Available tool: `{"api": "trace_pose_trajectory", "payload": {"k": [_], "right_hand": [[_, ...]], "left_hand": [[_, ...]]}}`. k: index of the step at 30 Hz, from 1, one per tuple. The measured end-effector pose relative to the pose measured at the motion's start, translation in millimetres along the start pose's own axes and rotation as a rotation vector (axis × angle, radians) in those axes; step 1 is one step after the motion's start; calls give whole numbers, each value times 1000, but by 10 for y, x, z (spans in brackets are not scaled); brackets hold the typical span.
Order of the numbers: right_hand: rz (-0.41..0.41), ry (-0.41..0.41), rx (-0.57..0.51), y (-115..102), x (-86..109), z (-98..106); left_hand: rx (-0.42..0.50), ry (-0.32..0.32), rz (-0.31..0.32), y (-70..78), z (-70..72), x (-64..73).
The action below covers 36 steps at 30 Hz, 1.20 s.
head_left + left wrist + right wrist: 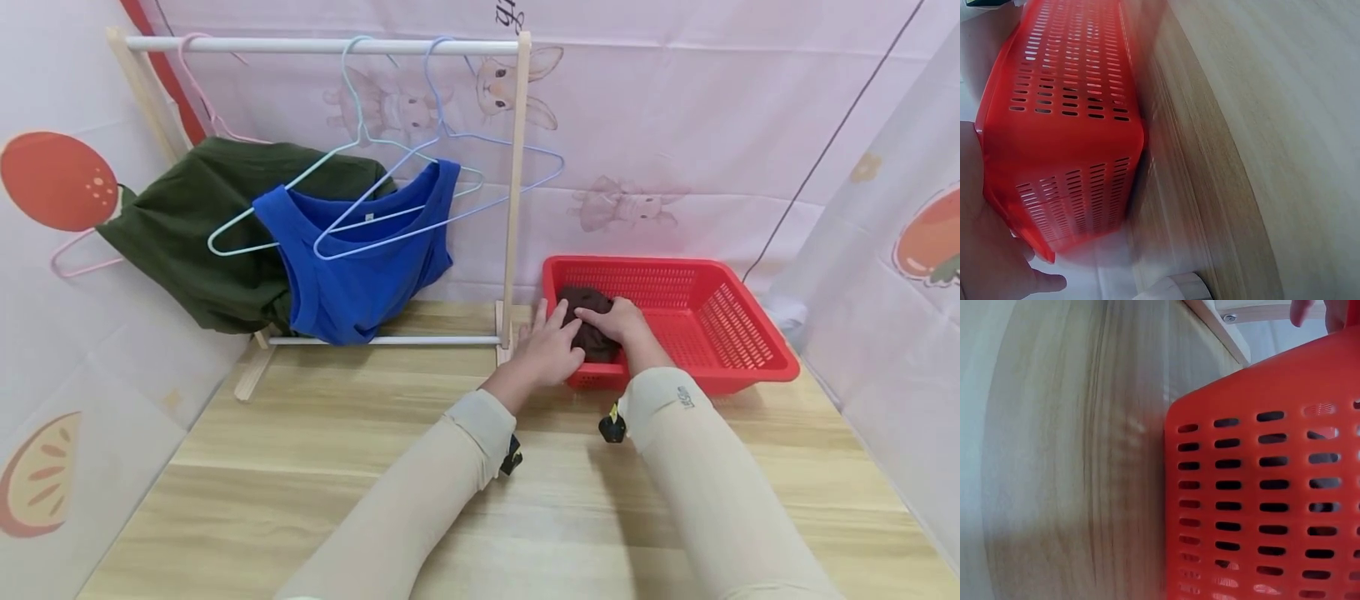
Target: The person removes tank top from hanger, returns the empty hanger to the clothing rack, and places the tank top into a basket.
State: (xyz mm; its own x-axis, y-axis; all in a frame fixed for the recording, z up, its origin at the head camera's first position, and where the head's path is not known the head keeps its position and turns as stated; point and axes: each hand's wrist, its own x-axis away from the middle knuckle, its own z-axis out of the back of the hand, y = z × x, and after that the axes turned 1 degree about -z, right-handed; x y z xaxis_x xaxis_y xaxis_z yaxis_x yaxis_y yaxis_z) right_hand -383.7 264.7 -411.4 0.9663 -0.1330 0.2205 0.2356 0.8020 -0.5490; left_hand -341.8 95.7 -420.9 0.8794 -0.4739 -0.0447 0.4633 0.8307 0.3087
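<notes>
A bundled dark brown cloth [588, 321] lies in the left end of a red plastic basket [750, 325]. My left hand [546, 350] is at the basket's left end, its fingers spread and fairly straight, some touching the cloth. From the right, my right hand [624, 323] grips the cloth, thumb across its top; its other fingers are mostly hidden. In the left wrist view, part of the left hand [991, 237] shows beside the basket's rim. Only fingertips [1300, 309] appear at the top of the right wrist view, above the basket wall [1254, 506].
Left of the basket stands a rack with a white rail [300, 45] and wooden posts. A dark green garment [217, 225] hangs on a pink hanger, a blue sleeveless top [352, 292] on a mint hanger [225, 237]. Beside them is a blue-lavender hanger [551, 171].
</notes>
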Motion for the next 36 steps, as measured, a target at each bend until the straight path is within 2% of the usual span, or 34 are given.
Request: {"api": "trace_pose_trajectory", "payload": {"k": [5,13,20,23,28,30,32,36], "right_hand": [[-8,13,-95,-4,2,6],[14,-86,-206,-21,-17,1],[-24,-177,-371,-34,33,45],[-41,-222,-397,-37,56,58],[-11,-312,-256,20,-7,30],[38,-289,-164,61,-73,2],[51,-244,-105,74,-98,-21],[34,-165,-68,13,-8,-32]], "left_hand": [[8,11,-9,14,22,0],[11,15,-14,2,-1,-11],[27,17,-2,2,-18,-14],[26,17,4,1,-14,-13],[7,8,4,-6,-10,-3],[7,7,2,-7,-11,0],[10,7,1,-8,-16,4],[8,8,3,-17,-26,6]]}}
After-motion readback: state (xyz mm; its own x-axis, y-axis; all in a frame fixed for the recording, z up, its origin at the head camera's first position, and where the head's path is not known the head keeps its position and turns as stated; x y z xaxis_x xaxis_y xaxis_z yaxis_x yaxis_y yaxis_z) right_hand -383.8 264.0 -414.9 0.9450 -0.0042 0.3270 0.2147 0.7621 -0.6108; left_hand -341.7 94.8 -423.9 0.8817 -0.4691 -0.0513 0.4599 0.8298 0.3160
